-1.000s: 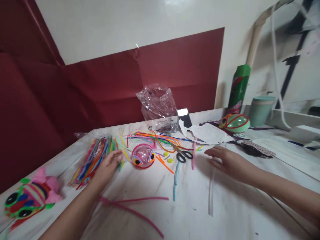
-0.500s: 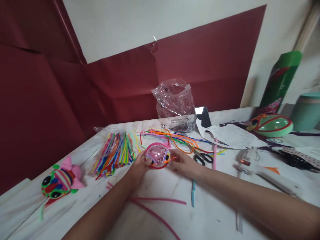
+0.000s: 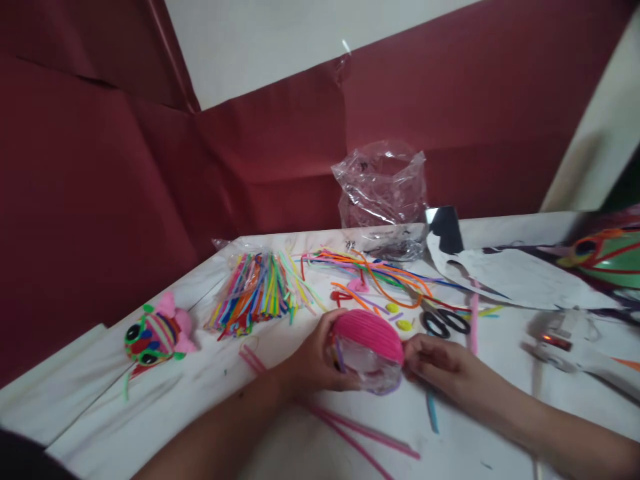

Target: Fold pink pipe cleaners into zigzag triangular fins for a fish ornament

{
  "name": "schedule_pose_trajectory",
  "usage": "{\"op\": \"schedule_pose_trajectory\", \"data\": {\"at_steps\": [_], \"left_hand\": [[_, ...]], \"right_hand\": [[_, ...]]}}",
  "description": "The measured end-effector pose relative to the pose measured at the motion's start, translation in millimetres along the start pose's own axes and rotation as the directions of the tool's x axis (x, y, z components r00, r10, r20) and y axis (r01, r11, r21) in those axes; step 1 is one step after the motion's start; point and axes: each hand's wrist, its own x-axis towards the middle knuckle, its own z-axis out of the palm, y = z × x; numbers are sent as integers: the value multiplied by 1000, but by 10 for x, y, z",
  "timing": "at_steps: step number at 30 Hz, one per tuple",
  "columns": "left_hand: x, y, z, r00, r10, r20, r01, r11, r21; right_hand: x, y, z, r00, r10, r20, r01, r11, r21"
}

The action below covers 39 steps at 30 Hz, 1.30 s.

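Both my hands hold a pink ball-shaped craft, part clear plastic and part wrapped in pink pipe cleaner, lifted a little above the white table. My left hand grips its left side with curled fingers. My right hand pinches its right side. Long pink pipe cleaners lie on the table just below the hands. Black-handled scissors lie just beyond my right hand.
A packet of coloured pipe cleaners and loose ones lie behind the hands. A finished striped fish craft sits at left, a clear plastic bag at the back, white paper, a glue gun and a green craft at right.
My hands came together on the pink ball, lifted it off the table and turned it so its pink wrapped side faces up. The camera swung left and down.
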Motion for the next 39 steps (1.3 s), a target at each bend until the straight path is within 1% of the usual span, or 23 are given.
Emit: {"op": "schedule_pose_trajectory", "data": {"at_steps": [2,5,8,12,15,17,18,20,21,22,23,24,25,27,30,32,35,39], "left_hand": [[-30,-20,40,999,31,19,-32,999,40],[-69,-40,76,998,56,-4,-55,989,134],[-99,-45,100,998,55,-33,-49,983,178],[-113,-54,84,993,117,-7,-113,972,207],[-107,-59,28,988,152,-4,-145,950,276],[-100,-51,-11,979,199,-37,-172,917,361],[-96,-42,-25,979,199,-41,-169,911,377],[-88,-19,-38,993,119,-28,-104,944,313],[-84,-7,-36,997,77,-20,-69,961,269],[-79,1,-29,999,43,-16,-38,973,230],[-75,5,-21,999,26,-19,-21,979,205],[-70,5,-11,999,23,-31,-17,980,198],[-65,1,-4,999,30,-45,-20,979,203],[-57,-12,3,996,61,-66,-44,972,232],[-54,-20,-11,996,75,-57,-59,967,246],[-60,-16,-29,997,60,-45,-48,969,243],[-70,-14,-52,998,46,-47,-33,970,240],[-68,-28,-69,996,58,-65,-40,966,257]], "right_hand": [[8,-2,-56,1000,10,7,-10,1000,-16],[17,48,-96,999,7,36,-7,1000,2],[24,133,-96,999,4,35,-6,999,33],[81,182,-72,999,35,26,-36,999,31],[134,120,-46,998,9,57,-8,1000,-22],[166,60,-37,995,-12,97,18,998,-63],[188,35,-42,992,-22,124,33,995,-90],[260,-3,-95,989,-43,141,72,977,-201],[315,-17,-148,991,-51,125,87,949,-302],[384,-27,-219,995,-63,83,93,901,-423],[467,-35,-305,996,-87,-4,70,826,-560],[562,-39,-403,990,-104,-96,8,719,-695],[666,-38,-504,982,-111,-156,-42,669,-742],[885,-14,-687,962,-137,-238,-113,593,-797],[1178,82,-829,949,-140,-282,-183,482,-857],[1324,164,-829,949,-109,-297,-225,428,-875],[1465,245,-776,948,-78,-308,-262,356,-897],[1546,241,-765,959,-50,-279,-254,289,-923]]}}
